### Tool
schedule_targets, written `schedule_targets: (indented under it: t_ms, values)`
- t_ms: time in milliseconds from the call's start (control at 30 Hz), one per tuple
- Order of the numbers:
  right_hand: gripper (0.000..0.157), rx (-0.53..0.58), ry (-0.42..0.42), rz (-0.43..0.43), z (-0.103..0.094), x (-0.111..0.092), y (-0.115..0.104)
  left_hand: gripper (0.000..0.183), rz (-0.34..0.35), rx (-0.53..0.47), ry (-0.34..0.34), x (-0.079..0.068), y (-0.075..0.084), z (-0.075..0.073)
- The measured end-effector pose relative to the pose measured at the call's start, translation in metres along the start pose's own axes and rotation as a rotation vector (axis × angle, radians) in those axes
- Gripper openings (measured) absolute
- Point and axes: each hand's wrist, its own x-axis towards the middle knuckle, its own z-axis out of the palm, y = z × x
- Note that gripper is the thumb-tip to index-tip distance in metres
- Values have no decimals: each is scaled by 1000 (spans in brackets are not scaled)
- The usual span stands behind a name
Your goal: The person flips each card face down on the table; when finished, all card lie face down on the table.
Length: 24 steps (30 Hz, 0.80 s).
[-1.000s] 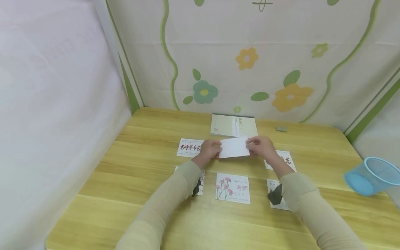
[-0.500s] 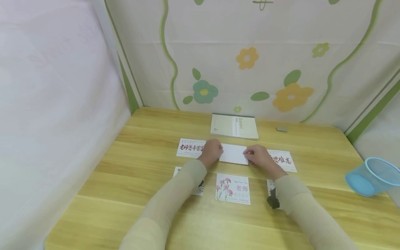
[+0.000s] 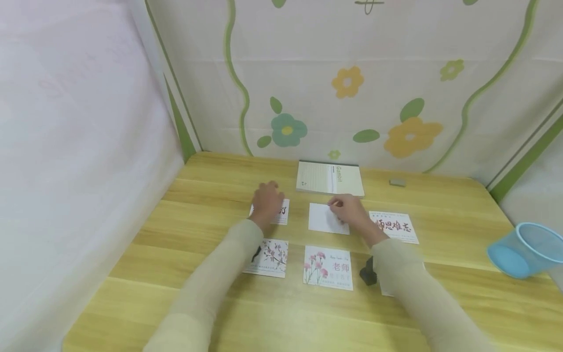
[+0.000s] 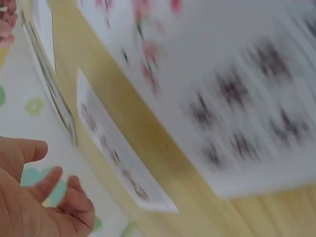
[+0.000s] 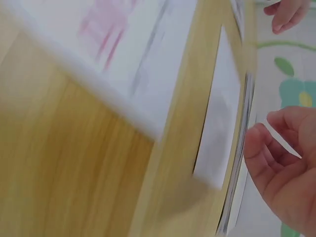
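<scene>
My left hand [image 3: 267,203] hovers over the upper left card [image 3: 283,213] with red writing and covers part of it. In the left wrist view its fingers are loosely bent around nothing. My right hand [image 3: 350,211] is above the right end of a blank white card [image 3: 320,218]. The right wrist view has thumb and fingertips apart, with nothing between them, and the blank card flat on the table. Nearer lie a blossom-branch card [image 3: 274,254] and a pink flower card [image 3: 327,268]. At the right is another red-lettered card [image 3: 394,227].
A notepad [image 3: 327,177] lies behind the blank card. A small grey block [image 3: 397,182] rests at the back right of the wooden table [image 3: 145,254]. A blue mesh basket [image 3: 512,259] stands at the right edge. My right sleeve partly hides a lower right card.
Both hands lowered the blank card onto the table and let it go. My left hand then moved left over the red-lettered card; my right hand rose slightly and shifted left.
</scene>
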Motion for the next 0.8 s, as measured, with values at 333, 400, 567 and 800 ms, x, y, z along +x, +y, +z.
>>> schedule_targets:
  t_ms: [333,400,567,800]
  values:
    - [41,290,-271,70,60,18,-59,68,-261,-53,-27,6,-37,-19]
    - [42,284,-256,96,66,20,-66,68,-288,-101,-36,6,-35,-18]
    - [46,296,-223,137,70,21,-73,63,-325,-256,-17,9,-33,-20]
    - [47,416,-224,173,69,23,-73,35,-388,-809,18,23,-38,-30]
